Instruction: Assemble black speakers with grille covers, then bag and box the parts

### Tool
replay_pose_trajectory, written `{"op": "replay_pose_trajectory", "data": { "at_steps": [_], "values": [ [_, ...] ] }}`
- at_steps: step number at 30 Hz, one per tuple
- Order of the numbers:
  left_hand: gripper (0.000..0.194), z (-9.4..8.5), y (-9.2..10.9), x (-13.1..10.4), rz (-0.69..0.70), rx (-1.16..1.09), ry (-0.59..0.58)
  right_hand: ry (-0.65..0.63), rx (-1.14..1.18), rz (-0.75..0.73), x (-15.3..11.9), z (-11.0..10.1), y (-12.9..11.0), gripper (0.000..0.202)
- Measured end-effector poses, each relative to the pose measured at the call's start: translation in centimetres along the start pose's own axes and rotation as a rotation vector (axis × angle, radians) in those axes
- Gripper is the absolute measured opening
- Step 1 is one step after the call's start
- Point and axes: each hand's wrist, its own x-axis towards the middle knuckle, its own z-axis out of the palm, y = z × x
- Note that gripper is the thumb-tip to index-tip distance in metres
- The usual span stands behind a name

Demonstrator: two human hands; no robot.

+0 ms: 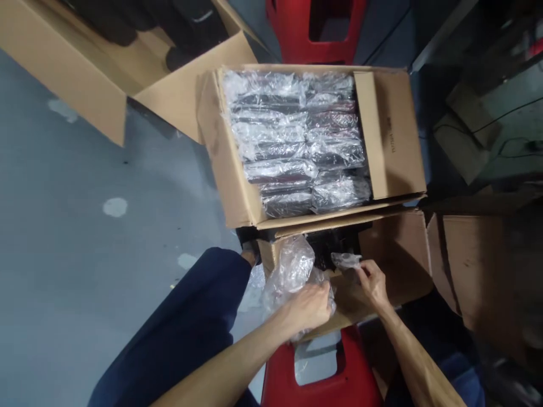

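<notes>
My left hand [311, 305] is closed around a crumpled clear plastic bag [292, 265], which bulges up beyond the knuckles. To its right, my right hand [374, 285] pinches the end of a small clear plastic wrapper [345, 260] between thumb and fingers. Both hands are over a lower open cardboard box [394, 240], with dark items [328, 244] partly visible inside. Just beyond stands a fuller cardboard box [237, 175], packed with two columns of dark, flat items in clear plastic [280, 133]. Whether the two pieces of plastic are joined is hidden.
A red stool [360, 376] is below my hands, and another red stool [288, 34] stands behind the full box. At upper left, an open box [85, 68] holds dark things. More cardboard [479, 254] is at right. My knee is beside the boxes on the grey floor [63, 226].
</notes>
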Motion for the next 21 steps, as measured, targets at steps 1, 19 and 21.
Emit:
{"op": "replay_pose_trajectory", "data": {
  "at_steps": [1, 19, 21],
  "values": [
    [0.051, 0.0, -0.1, 0.1, -0.014, 0.000, 0.030, 0.022, 0.039, -0.033, -0.3, -1.0, -0.2, 0.035],
    [0.034, -2.4, 1.8, 0.5, -0.032, -0.277, 0.324, 0.269, 0.381, 0.065, -4.9, -11.3, -4.8, 0.032],
    [0.050, -2.3, 2.2, 0.5, 0.034, -0.297, 0.400, 0.188, 0.597, 0.054, -5.5, -11.3, -5.1, 0.032]
  ]
}}
